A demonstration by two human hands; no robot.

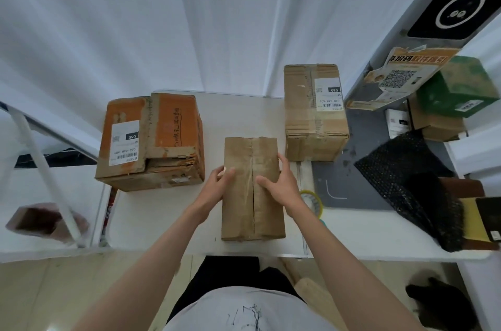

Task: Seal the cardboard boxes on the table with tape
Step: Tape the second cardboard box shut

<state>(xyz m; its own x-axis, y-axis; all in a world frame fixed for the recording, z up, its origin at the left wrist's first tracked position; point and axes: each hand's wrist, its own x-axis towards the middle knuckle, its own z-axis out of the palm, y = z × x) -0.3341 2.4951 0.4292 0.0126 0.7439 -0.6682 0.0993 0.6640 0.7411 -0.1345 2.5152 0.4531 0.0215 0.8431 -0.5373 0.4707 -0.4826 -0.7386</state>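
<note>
Middle box (252,189) lay on the white table (151,211) right in front of the person, long side running away from them, flaps closed with the seam down the centre. Glossy strip over the seam looked like tape, hard to tell for sure. Left hand (217,184) sat at the box's left edge, fingers laid over the top, thumb on the side; looked like a loose hold, fingers mostly straight. Right hand (279,181) lay flat on the right flap, fingers spread, index near the seam, other fingers reaching over the right edge. Both hands were pressing or steadying the top, neither pinching anything.

Orange box (151,140) stood far left on the table, white label on top, flaps crumpled, apart from the middle box. Brown box (314,111) stood far right, label on top, just beyond the right hand, not touching the middle box. Tape roll (313,202), yellow-rimmed, lay on the table just right of the right wrist, partly hidden by it.

Grey mat (349,184) lay under the brown box's right side. Black bubble wrap (406,181) lay further right. Green box (458,86) sat on other cartons at the far right. Curtain (162,18) hung behind the table.
</note>
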